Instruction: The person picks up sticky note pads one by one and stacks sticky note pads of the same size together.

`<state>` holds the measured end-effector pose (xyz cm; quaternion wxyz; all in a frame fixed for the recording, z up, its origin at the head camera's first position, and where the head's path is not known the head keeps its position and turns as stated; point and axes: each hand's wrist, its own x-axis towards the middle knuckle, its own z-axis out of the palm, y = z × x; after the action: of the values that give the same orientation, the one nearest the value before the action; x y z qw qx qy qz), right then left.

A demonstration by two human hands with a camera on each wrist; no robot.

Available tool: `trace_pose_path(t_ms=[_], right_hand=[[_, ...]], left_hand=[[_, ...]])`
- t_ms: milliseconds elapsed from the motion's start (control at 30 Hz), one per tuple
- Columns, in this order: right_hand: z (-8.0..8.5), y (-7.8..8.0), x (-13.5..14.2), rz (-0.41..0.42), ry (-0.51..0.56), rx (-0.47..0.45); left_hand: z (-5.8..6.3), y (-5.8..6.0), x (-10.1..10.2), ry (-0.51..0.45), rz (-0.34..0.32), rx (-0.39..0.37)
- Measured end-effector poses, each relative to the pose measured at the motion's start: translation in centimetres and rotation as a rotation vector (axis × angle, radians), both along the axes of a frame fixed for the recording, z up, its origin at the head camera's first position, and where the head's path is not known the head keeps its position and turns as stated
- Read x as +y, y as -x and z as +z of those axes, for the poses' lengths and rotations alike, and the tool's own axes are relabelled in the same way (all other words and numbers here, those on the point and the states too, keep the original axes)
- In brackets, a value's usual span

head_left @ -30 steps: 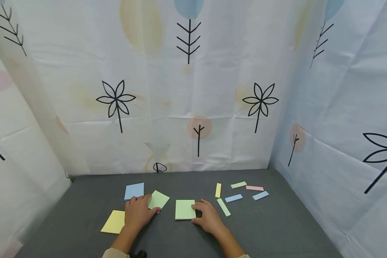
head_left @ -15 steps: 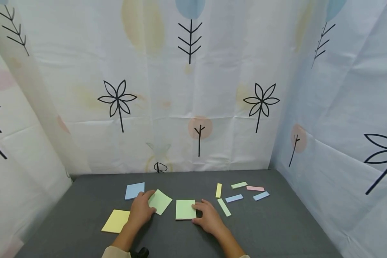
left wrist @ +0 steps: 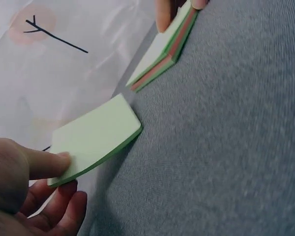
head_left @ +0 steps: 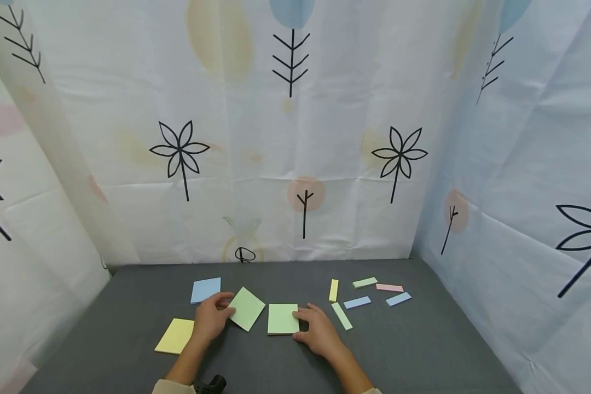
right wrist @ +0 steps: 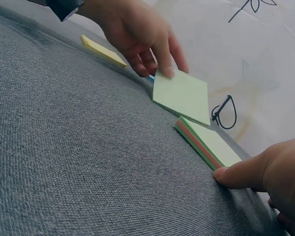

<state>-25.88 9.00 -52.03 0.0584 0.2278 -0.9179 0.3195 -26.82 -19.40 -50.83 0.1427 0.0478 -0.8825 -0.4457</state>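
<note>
Grey table (head_left: pixel 404 350) walled by printed white curtains (head_left: pixel 340 109) | green pad (head_left: pixel 247 309) pinched by left hand (head_left: pixel 212 317), tilted, just left of green-topped stack (head_left: pixel 283 319) | stack gripped on table by right hand (head_left: pixel 320 331) | coloured strips (head_left: pixel 357 302) scattered farther right

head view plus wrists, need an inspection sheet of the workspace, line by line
Surface: grey tabletop, textured in the wrist views.
Job's things: green pad, tilted; green-topped stack with a reddish layer, on the tabletop.
Clutter: blue pad and yellow pad at left; six narrow strips at right.
Grippers: left grip pinches the green pad; right grip holds the stack's edge.
Cables: nothing seen.
Surroundings: white printed sheets behind and on both sides.
</note>
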Motion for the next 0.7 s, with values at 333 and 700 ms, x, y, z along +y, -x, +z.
trace_pose_path(t_ms=[333,700], right_hand=[[0.2,-0.1,0.0,0.006,0.004,0.000],[0.2,0.0,0.0,0.000,0.002,-0.005]], left_hand=[[0.8,-0.1,0.5,-0.400,0.014,0.016],[1.0,0.3,1.2,-0.582,0.010,-0.044]])
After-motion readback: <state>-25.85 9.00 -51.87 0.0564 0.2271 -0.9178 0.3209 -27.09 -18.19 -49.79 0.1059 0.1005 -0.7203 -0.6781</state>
